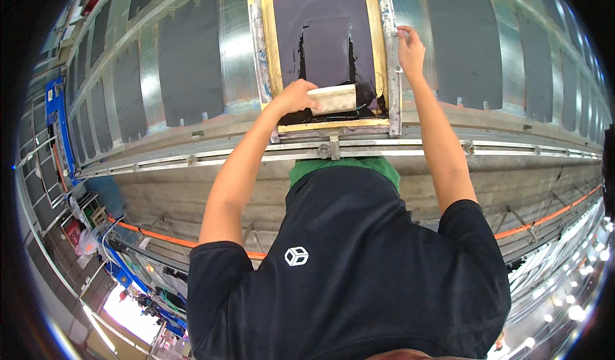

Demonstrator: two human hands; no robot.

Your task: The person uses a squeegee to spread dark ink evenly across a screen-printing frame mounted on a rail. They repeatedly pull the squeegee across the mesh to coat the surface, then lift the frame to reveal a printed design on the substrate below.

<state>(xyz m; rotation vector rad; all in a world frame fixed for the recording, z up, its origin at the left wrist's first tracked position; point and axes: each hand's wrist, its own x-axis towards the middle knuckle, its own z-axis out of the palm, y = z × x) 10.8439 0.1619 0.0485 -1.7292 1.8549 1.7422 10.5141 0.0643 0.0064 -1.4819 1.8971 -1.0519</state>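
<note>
My left hand (296,98) is closed round the left end of a pale, block-shaped squeegee (336,99). The squeegee lies across the near end of a printing screen (323,4) with dark mesh and a yellow-taped border. Black ink (366,97) is pooled and smeared around it, and two ragged ink streaks run up the mesh on either side of a rectangular area. At the screen's right side, my right hand (411,49) has its fingers bent together on the metal frame rail (388,33); their exact grip is partly hidden.
A long printing table carries dark grey fabric panels (192,65) left and more panels (464,46) right. A metal rail (256,154) runs along its near edge, in front of my body. An orange bar (166,235) lies lower. Blue-framed equipment (54,123) stands far left.
</note>
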